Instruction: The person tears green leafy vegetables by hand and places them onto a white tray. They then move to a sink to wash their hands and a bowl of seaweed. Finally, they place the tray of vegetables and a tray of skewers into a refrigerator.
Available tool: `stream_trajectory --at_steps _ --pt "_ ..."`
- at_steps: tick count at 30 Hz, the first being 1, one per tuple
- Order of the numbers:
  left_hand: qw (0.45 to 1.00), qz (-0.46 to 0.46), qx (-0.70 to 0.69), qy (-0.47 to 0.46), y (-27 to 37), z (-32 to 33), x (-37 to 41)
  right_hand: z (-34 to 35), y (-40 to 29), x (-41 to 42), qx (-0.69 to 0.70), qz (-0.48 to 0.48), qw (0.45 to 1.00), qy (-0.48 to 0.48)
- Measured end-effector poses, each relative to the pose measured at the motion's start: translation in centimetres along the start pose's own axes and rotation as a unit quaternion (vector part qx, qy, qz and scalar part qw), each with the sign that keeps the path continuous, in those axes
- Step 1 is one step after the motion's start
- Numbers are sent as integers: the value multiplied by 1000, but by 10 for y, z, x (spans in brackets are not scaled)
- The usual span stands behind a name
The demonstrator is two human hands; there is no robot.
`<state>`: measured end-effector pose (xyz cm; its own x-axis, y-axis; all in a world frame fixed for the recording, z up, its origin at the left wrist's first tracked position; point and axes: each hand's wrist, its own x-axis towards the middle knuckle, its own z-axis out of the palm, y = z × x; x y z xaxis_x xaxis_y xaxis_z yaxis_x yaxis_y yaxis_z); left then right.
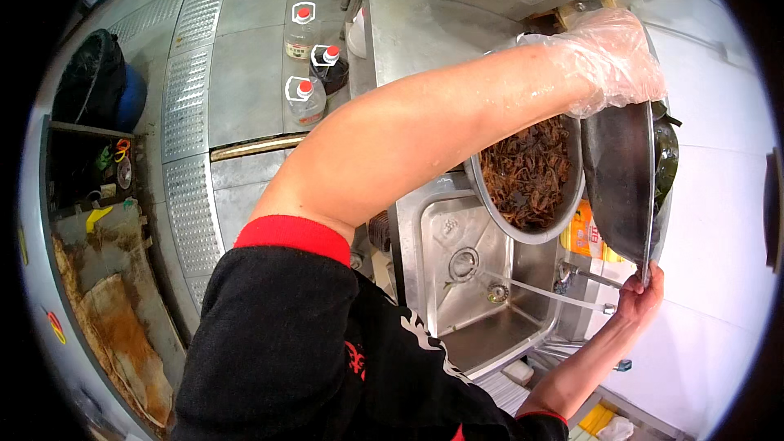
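Observation:
My left hand [625, 61], in a clear plastic glove, grips the upper part of a large dark metal basin [618, 177]. The basin is tipped nearly on edge; its far side is hidden. My bare right hand [640, 297] holds its lower rim. Beside the basin, partly under my left forearm, a metal bowl [579, 208] contains dark brown shredded food [527, 177] and some liquid. That bowl overlaps the edge of a steel sink [468, 318].
A faucet [566, 275] with a pale hose [551, 297] reaches over the sink. Near it stands a yellow-orange container [582, 233]. Dark green material [664, 159] shows behind the basin, by the white wall [710, 226]. Red-capped jugs [305, 101] stand left of the steel counter [410, 24].

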<state>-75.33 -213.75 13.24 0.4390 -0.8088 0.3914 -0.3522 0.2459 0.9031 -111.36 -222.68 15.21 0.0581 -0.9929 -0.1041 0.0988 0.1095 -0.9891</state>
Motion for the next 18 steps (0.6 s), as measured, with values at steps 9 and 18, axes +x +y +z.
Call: stream_trajectory --at_steps 9,18 --pt "975 -134 -176 -12 -11 -7 -32 -6 33 -2 -32 -14 999 -5" --pt "974 -92 -206 -39 -65 0 -60 27 103 -19 -49 -27 998 9"
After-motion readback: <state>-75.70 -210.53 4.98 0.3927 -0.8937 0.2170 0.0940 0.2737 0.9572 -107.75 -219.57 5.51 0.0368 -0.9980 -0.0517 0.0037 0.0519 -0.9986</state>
